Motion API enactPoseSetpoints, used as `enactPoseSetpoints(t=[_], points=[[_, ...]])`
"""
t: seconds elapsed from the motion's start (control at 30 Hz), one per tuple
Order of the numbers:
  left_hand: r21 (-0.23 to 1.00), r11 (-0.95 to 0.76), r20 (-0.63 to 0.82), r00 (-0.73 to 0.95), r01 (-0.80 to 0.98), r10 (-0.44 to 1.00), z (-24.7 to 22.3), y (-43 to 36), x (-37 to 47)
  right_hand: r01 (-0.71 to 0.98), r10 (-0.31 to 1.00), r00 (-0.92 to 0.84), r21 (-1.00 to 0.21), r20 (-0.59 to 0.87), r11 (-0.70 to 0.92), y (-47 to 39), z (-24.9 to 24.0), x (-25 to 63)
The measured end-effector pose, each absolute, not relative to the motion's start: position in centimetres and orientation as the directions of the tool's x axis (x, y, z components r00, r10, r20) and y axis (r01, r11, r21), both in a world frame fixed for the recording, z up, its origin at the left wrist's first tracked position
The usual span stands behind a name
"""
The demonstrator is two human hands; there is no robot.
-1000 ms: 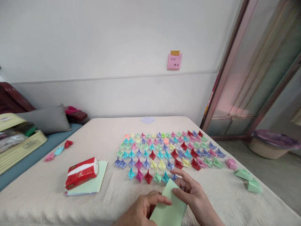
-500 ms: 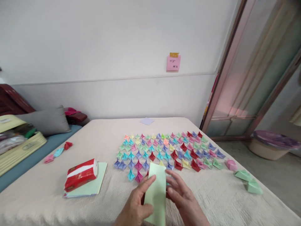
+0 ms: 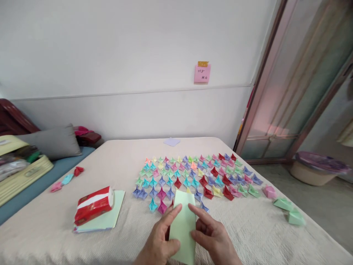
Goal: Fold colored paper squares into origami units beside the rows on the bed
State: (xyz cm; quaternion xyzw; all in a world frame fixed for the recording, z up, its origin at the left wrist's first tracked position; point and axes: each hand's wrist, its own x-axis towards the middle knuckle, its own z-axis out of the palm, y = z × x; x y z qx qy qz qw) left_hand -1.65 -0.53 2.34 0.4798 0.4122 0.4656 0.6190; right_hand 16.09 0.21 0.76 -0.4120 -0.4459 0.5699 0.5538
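A long folded strip of light green paper stands between my hands, low in the middle of the head view. My left hand grips its left edge, with the thumb and index finger on the face turned to me. On the right side, my right hand touches the paper with its index fingertip near the top and its thumb lower down; the other fingers are curled behind. Rows of small folded paper pieces in many colours lie just beyond, partly hidden by the green paper.
A red tissue pack rests on light green sheets at the left. Green folded pieces and a pink one lie at the right edge. A lilac sheet sits at the far edge.
My right hand has closed in on the green paper; its index finger and thumb now rest on the front face. My left hand keeps its hold.
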Motion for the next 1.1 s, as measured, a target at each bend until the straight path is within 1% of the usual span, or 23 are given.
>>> enactPoseSetpoints(t=[0.23,0.3,0.37,0.43,0.5,0.57,0.63,0.7,0.8,0.93,1.03,1.1], points=[[0.973,0.108,-0.04,0.309,-0.206,0.95,2.8,-0.2,-2.1,-0.223,0.978,-0.201,-0.97,-0.049,-0.094,-0.3,0.0,15.9],[0.949,0.139,-0.052,0.295,-0.283,0.954,2.7,-0.2,-1.8,-0.234,0.97,-0.228,-0.963,-0.077,-0.132,-0.3,0.1,15.8],[0.898,0.147,-0.047,0.242,-0.414,0.969,2.4,-0.2,-1.4,-0.285,0.968,-0.231,-0.945,-0.095,-0.161,-0.3,0.1,15.6],[0.825,0.152,-0.059,0.185,-0.544,0.981,2.0,-0.1,-0.9,-0.354,0.981,-0.174,-0.924,-0.088,-0.145,-0.3,0.0,15.3],[0.744,0.214,-0.132,0.174,-0.633,0.976,1.3,-0.2,-0.3,-0.372,0.997,-0.056,-0.925,-0.058,-0.074,-0.2,-0.5,15.0],[0.68,0.317,-0.232,0.216,-0.661,0.949,0.4,-0.4,0.5,-0.322,0.998,0.059,-0.947,-0.016,0.003,-0.2,-1.2,14.6],[0.648,0.394,-0.297,0.26,-0.652,0.919,-0.4,-0.8,1.3,-0.256,0.992,0.127,-0.966,0.016,0.049,-0.3,-2.0,14.1],[0.637,0.399,-0.317,0.248,-0.66,0.916,-1.2,-1.3,1.9,-0.236,0.988,0.154,-0.969,0.035,0.071,-0.6,-2.7,13.3],[0.694,0.323,-0.311,0.137,-0.644,0.94,-1.9,-1.5,2.1,-0.318,0.985,0.164,-0.942,0.059,0.109,-1.1,-3.0,12.3],[0.826,0.291,-0.313,0.036,-0.483,0.949,-1.8,-1.1,1.3,-0.468,0.975,0.22,-0.873,0.035,0.137,-0.9,-1.4,12.3],[0.869,0.29,-0.309,0.018,-0.4,0.951,-1.4,-0.9,0.8,-0.525,0.979,0.202,-0.844,0.003,0.111,-0.3,0.4,13.6],[0.886,0.302,-0.31,0.034,-0.352,0.95,-1.1,-0.9,0.8,-0.512,0.978,0.208,-0.853,-0.003,0.106,0.0,1.2,14.5]])
